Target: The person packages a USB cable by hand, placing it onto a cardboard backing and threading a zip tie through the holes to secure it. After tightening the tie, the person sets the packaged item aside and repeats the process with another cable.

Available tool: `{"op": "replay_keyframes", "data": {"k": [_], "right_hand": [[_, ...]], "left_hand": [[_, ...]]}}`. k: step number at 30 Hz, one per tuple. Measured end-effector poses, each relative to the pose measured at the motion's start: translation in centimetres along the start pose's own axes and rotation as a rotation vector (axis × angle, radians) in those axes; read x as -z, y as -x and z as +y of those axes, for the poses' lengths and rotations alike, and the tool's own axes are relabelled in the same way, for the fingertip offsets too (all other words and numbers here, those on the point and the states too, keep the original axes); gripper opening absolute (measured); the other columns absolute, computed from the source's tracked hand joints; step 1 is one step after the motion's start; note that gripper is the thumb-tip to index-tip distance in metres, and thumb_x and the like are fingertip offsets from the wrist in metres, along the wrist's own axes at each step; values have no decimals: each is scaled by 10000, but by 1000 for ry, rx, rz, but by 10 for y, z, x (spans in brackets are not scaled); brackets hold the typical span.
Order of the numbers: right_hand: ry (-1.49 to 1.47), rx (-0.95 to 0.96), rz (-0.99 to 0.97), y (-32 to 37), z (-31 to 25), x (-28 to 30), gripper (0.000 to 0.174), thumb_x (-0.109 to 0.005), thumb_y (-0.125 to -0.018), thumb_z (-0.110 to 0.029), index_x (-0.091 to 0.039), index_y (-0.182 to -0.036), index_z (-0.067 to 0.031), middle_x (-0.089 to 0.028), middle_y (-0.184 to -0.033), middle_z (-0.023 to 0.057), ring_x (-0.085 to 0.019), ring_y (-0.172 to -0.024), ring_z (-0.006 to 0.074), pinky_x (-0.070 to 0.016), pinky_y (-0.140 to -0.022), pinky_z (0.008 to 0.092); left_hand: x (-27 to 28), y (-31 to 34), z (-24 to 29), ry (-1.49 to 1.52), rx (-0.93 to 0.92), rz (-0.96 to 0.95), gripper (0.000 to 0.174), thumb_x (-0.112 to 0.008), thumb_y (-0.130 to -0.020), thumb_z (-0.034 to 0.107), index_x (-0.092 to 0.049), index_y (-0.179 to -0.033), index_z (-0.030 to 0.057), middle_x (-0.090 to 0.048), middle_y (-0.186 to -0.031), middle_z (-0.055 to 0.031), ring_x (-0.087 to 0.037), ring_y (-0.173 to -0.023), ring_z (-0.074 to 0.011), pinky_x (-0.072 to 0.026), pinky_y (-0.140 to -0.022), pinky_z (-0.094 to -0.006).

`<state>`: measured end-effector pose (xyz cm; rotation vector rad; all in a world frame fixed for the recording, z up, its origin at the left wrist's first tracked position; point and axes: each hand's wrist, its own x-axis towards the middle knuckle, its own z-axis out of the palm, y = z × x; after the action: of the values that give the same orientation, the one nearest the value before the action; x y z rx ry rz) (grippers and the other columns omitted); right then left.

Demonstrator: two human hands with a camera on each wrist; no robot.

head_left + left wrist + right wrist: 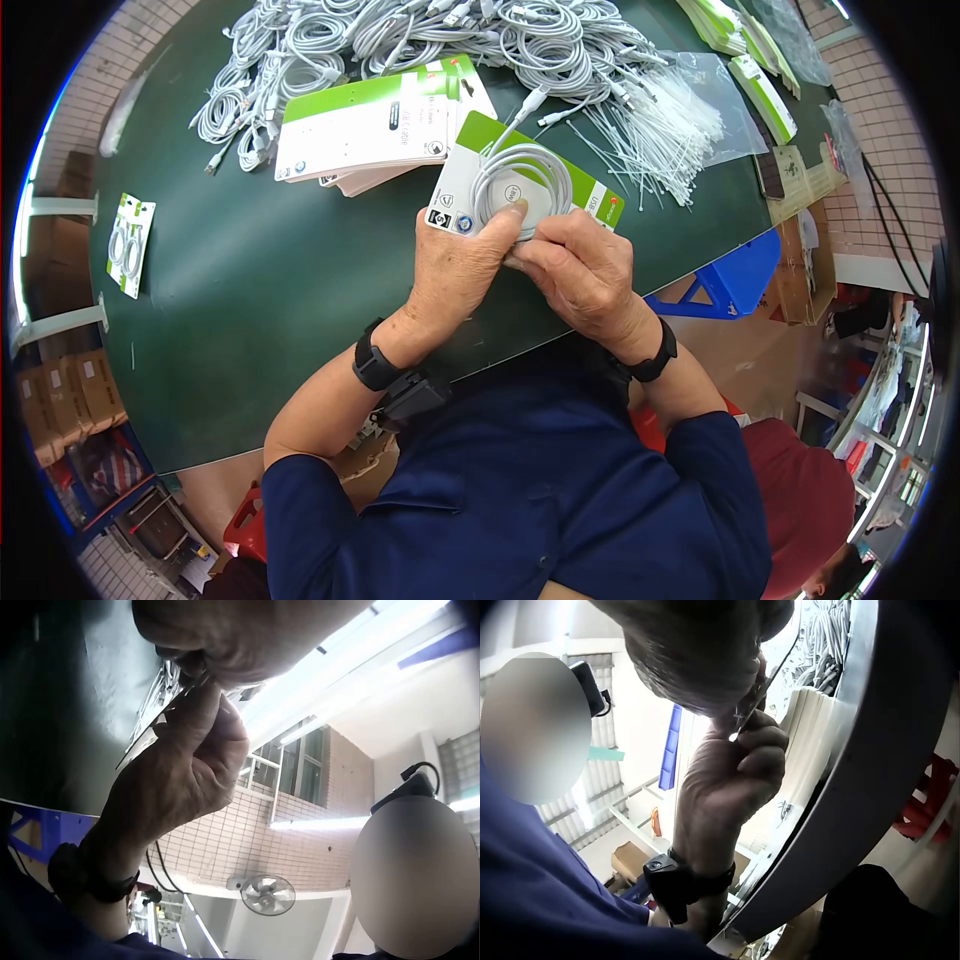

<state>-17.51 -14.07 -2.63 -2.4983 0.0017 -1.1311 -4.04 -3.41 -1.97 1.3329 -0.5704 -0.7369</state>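
In the head view a coiled white cable (550, 165) lies on a green and white printed card (590, 192), held tilted close over the table's front edge. My left hand (455, 265) grips card and coil at the lower left, the thumb pressing on the coil and the other fingers behind the card. At the coil's lower edge my right hand (585, 270) pinches something thin, mostly hidden by the fingertips; I cannot tell what. The left wrist view shows the right hand (169, 776) with fingers curled against the card's edge. A cable plug (533, 100) sticks up past the card's top.
Stacked green and white cards (365, 125) lie left of the held card. Behind them spreads a heap of coiled white cables (420, 40). Loose white cable ties (665, 130) fan out at right on a clear bag. One carded cable (128, 245) lies far left on the green table (250, 330).
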Motion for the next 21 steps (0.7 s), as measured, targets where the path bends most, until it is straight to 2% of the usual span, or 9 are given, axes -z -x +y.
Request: {"op": "replay_keyframes", "data": {"k": [2,5,8,14,17,21], "right_hand": [[-6,-20,30,0,0,-2,242,-867,-787,-77,-692,-952,-49,-684,-896,71,-680,-710,236,-542,-582,357],[-135,-157,73,8,2,-3,240,-864,-825,-73,-660,-948,-49,-707,-916,87,-701,-723,258,-559,-598,371],[-124,-183,80,10,1,-3,240,-857,-852,-69,-646,-965,-50,-709,-909,90,-704,-723,261,-569,-606,369],[-116,-53,57,20,9,-9,267,-857,-763,2,-716,-981,-62,-726,-995,87,-725,-748,240,-592,-622,342],[-70,-108,93,22,6,-12,290,-850,-729,14,-741,-984,-70,-726,-1024,83,-734,-752,221,-610,-628,330],[-23,-107,93,19,4,-15,261,-842,-751,8,-736,-978,-63,-729,-1003,73,-737,-741,201,-619,-613,320]], "left_hand": [[-1,0,4,-1,2,6,256,-763,-929,127,-706,-1122,-32,-746,-873,-54,-669,-706,-64,-551,-599,-257],[6,0,5,-96,137,-59,243,-771,-930,146,-716,-1093,-26,-732,-819,-38,-657,-641,-61,-536,-551,-248],[2,2,3,-35,156,-63,235,-772,-934,157,-722,-1073,-25,-722,-788,-28,-650,-597,-62,-533,-514,-239],[4,0,-4,7,165,-85,249,-771,-940,159,-722,-1098,-28,-734,-810,-44,-673,-627,-66,-559,-522,-231],[3,-1,-1,13,166,-83,253,-774,-951,154,-720,-1112,-34,-743,-835,-55,-680,-635,-72,-567,-531,-231],[4,-1,-3,83,150,-81,253,-768,-971,138,-711,-1133,-47,-750,-879,-64,-701,-689,-83,-587,-579,-230]]}}
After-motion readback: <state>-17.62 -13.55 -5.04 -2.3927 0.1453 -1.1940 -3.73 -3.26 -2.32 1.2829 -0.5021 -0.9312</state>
